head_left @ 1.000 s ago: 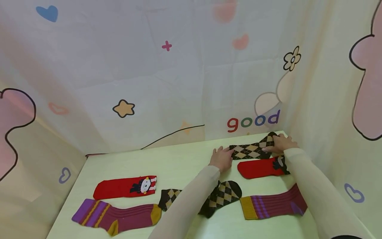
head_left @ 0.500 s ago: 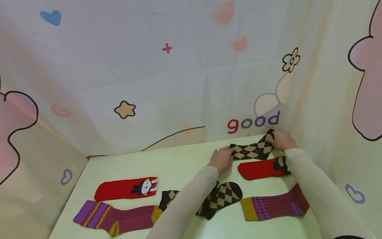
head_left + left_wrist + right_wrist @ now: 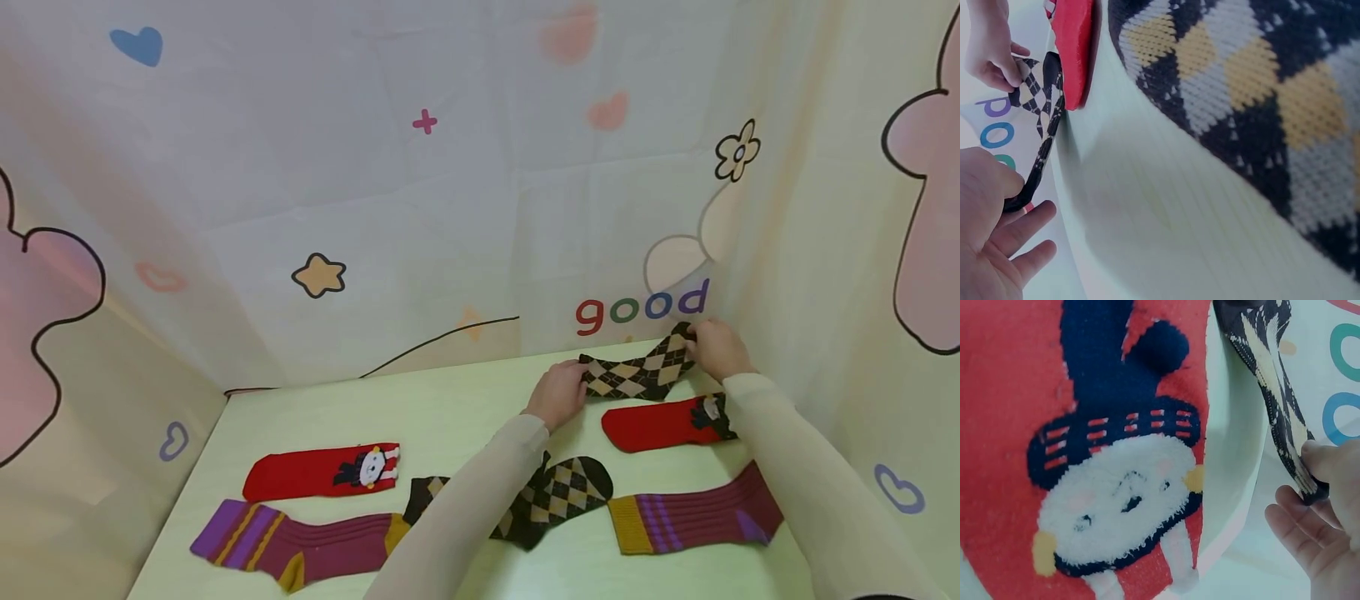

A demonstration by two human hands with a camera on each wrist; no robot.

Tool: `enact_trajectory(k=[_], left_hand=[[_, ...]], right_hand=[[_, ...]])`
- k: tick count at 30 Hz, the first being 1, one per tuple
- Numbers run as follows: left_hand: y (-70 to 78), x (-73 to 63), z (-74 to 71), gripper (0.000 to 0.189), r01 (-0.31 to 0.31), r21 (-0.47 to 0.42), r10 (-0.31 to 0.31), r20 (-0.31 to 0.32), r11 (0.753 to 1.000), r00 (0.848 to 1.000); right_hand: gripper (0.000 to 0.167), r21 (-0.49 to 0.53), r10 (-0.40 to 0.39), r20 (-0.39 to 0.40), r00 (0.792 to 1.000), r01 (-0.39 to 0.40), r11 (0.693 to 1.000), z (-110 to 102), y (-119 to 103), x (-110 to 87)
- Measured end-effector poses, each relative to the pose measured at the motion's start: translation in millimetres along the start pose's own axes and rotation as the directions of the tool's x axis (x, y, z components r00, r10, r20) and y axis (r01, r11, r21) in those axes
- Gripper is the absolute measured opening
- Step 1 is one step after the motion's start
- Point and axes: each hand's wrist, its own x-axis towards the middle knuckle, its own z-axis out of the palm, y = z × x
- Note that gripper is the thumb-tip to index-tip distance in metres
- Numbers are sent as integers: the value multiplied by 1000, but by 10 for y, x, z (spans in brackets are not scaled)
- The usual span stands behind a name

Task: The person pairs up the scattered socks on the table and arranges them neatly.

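A black, tan and grey argyle sock (image 3: 633, 377) is stretched between my two hands at the back right of the table. My left hand (image 3: 558, 396) pinches its left end between thumb and fingers. At the toe end my right hand (image 3: 720, 348) pinches the dark tip, also seen in the right wrist view, where the sock (image 3: 1279, 400) hangs edge-on. Just in front lies a red sock (image 3: 652, 425) with a dark animal figure. A second argyle sock (image 3: 566, 500) lies nearer, partly covered by my left sleeve.
A maroon sock (image 3: 697, 512) with a mustard cuff lies at the front right. On the left are a red sock (image 3: 300, 473) with a white-faced figure and a purple-and-maroon sock (image 3: 337, 546). A printed curtain (image 3: 420, 208) hangs behind the table (image 3: 315, 417).
Both hands have drawn up slightly, lifting the ends of the argyle sock off the table. The left fingers have closed round its end. The other socks have stayed in place.
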Motion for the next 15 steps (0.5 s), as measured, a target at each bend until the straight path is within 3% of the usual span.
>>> enact_trajectory(k=[15], left_hand=[[19, -29, -58, 37, 32, -87, -36, -40, 996, 999]], right_hand=[[28, 23, -41, -45, 998, 42, 999, -52, 28, -25]])
